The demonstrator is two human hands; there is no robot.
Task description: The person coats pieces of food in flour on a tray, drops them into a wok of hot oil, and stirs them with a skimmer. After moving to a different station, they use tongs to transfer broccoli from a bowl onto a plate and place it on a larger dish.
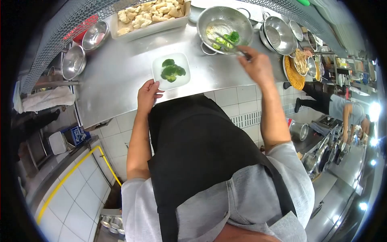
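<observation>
A square white dish (pixel 184 82) holding several green broccoli florets (pixel 172 71) sits near the front edge of the steel counter. My left hand (pixel 149 95) grips the near left corner of this dish, fingers closed at its rim. Metal tongs (pixel 242 51) are in my closed right hand (pixel 258 66), slightly blurred. Their tips reach down into a perforated steel colander (pixel 204 30), among more broccoli (pixel 225 40). The colander stands to the right of the dish, further back on the counter.
Behind the dish is a tray (pixel 151 28) piled with pale chunks of food. Steel bowls (pixel 73 62) stand at the left, and more bowls (pixel 278 35) at the right beside a plate of orange-yellow food (pixel 293 72). Another person (pixel 348 111) bends over a worktop at far right.
</observation>
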